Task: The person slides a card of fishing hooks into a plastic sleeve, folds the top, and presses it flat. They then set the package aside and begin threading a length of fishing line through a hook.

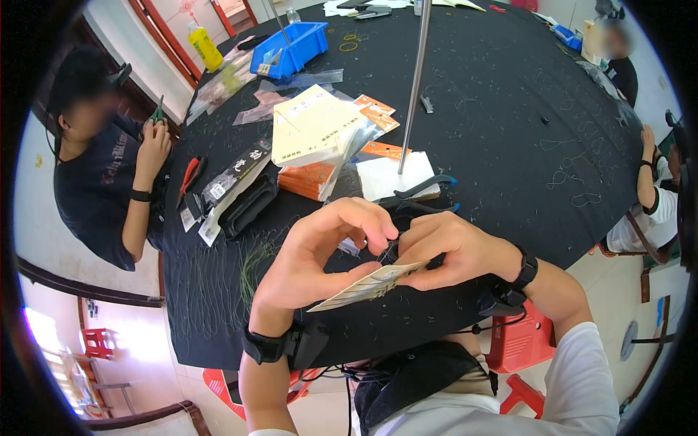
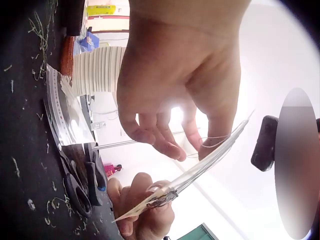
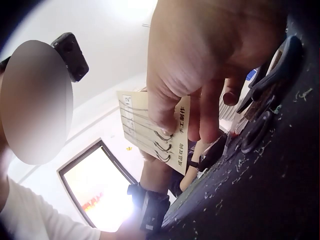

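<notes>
A cream card (image 1: 363, 285) with printed characters bears several dark fishing hooks (image 3: 163, 150) and their fine lines. Near its hook end, my right hand (image 1: 454, 251) pinches it between thumb and fingers. My left hand (image 1: 313, 251) is at the other end, its thumb along the card and its fingers curved above. In the left wrist view, a thin fishing line (image 2: 217, 137) loops over the left thumb (image 2: 217, 122) towards the fingertips. The card hangs tilted over the front of the table.
Behind my hands, pliers (image 1: 429, 190) lie by a white block (image 1: 396, 174) under a metal rod. Stacked cream cards (image 1: 313, 131), a black packet (image 1: 236, 178) and a blue bin (image 1: 291, 49) stand further left. Loose line (image 1: 218, 283) covers the black tablecloth's left side. Other people sit around.
</notes>
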